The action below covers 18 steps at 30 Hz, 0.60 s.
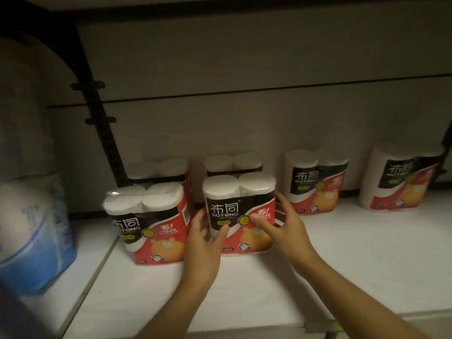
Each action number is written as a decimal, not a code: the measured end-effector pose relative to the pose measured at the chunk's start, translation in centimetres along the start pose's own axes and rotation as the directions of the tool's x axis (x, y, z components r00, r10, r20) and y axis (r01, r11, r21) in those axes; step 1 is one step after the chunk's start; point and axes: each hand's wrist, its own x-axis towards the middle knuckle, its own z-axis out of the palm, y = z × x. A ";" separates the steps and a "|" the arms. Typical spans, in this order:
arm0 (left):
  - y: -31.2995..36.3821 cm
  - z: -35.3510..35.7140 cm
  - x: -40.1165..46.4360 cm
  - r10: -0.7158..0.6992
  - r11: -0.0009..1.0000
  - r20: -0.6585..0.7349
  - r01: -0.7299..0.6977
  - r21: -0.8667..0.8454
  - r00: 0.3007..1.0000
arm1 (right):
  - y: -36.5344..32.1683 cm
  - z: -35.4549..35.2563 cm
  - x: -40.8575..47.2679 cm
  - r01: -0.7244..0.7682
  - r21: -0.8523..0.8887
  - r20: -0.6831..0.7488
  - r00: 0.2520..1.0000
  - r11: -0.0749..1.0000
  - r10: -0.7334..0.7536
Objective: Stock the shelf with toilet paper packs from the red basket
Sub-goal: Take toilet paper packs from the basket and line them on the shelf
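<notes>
A red, black and white toilet paper pack (241, 192) stands upright on the white shelf (342, 260), in the front middle. My left hand (204, 243) clasps its left edge, thumb on the front face. My right hand (283, 228) rests spread fingertips on its front and right side without closing around it. A matching pack (146, 216) stands just to the left, tilted a little. Two more packs (159, 171) (233, 162) stand behind these against the back wall. Further packs (315, 182) (401, 179) stand to the right. The red basket is out of view.
A blue and white paper pack (34, 236) sits on the neighbouring shelf section at the left, close to the camera. A black upright bracket (102, 123) rises along the back wall. The shelf's front edge (318, 326) runs under my forearms.
</notes>
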 end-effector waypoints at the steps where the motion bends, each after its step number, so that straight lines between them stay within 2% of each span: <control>1: 0.0 0.0 0.0 -0.002 1.000 0.001 0.002 0.004 1.000 | 0.1 0.0 0.0 -0.004 -0.007 -0.003 1.000 1.000 0.004; 6: 0.0 0.6 -0.4 0.007 0.999 0.009 -0.007 0.046 1.000 | 0.3 0.1 -0.2 -0.031 -0.039 -0.024 0.999 0.999 0.030; 12: 0.0 0.5 0.0 -0.049 0.999 0.000 0.049 0.018 0.999 | 0.1 -0.2 -0.4 -0.041 -0.074 0.018 0.999 0.996 0.043; 18: -0.1 0.4 -0.4 -0.069 0.994 0.019 0.067 0.090 0.997 | 0.1 -0.4 -0.7 -0.042 -0.142 0.042 0.998 0.989 0.049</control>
